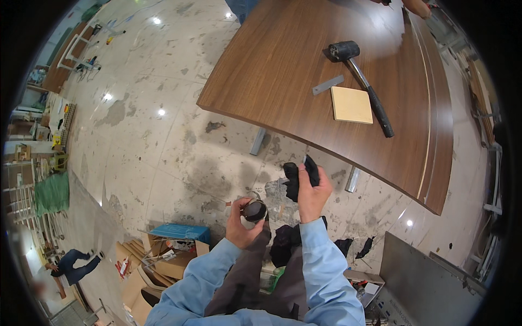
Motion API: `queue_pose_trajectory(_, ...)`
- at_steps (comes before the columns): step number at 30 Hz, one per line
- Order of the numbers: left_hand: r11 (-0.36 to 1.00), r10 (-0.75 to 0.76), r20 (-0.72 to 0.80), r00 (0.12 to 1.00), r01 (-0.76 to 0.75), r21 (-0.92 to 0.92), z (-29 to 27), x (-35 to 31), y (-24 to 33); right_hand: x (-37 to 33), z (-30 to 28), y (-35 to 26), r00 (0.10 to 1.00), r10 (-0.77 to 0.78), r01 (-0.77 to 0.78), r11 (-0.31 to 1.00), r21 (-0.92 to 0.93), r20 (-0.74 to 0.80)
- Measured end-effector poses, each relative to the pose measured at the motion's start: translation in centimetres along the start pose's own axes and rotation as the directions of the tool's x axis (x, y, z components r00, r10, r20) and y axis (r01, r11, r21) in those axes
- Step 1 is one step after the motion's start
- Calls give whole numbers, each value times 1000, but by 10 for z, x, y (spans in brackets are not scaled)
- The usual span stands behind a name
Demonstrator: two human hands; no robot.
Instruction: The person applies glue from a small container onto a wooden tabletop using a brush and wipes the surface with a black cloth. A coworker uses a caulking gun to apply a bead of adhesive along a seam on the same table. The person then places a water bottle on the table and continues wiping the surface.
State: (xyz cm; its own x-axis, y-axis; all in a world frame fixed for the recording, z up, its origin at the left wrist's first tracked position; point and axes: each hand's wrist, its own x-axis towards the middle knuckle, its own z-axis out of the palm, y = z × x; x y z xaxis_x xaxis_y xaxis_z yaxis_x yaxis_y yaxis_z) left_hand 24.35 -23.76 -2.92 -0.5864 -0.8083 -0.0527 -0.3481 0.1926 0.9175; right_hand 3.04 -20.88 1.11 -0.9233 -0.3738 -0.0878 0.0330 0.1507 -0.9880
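Note:
Fingers of my left hand (239, 229) curl round a small round tin (254, 211), whose upper face shows dark; whether that is a lid or its contents I cannot tell. My right hand (315, 200) pinches a black cloth (292, 182), part of it hanging to the left of the fingers. Both hands are in front of the near edge of a brown wood-grain tabletop (272, 70). On that top lie a black-headed mallet (345, 51), a pale yellow square pad (352, 105) and a flat grey metal strip (328, 85).
Cardboard boxes and a blue box (182, 232) stand at lower left. Black cloth scraps (281, 247) lie near my legs. A grey metal panel (418, 271) is at lower right. Another person's hand (416, 7) shows at the table's far end; someone else (76, 266) is far left.

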Motion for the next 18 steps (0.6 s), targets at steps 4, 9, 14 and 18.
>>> queue_pose_trajectory(4,999,11,-4,1000,-11,-37,-9,0,-5,-3,28,-4,991,5,2,999,-50,133)
queue_pose_trajectory(9,999,12,-13,1000,-12,35,-16,-1,-10,-2,43,-7,996,-3,10,997,-72,92)
queue_pose_trajectory(14,999,42,-31,999,-41,25,-19,1,-12,0,45,-7,995,95,-95,994,-49,-6)
queue_pose_trajectory(18,1000,21,-29,999,-20,23,-19,0,-13,0,65,-9,995,-7,10,999,-32,101)
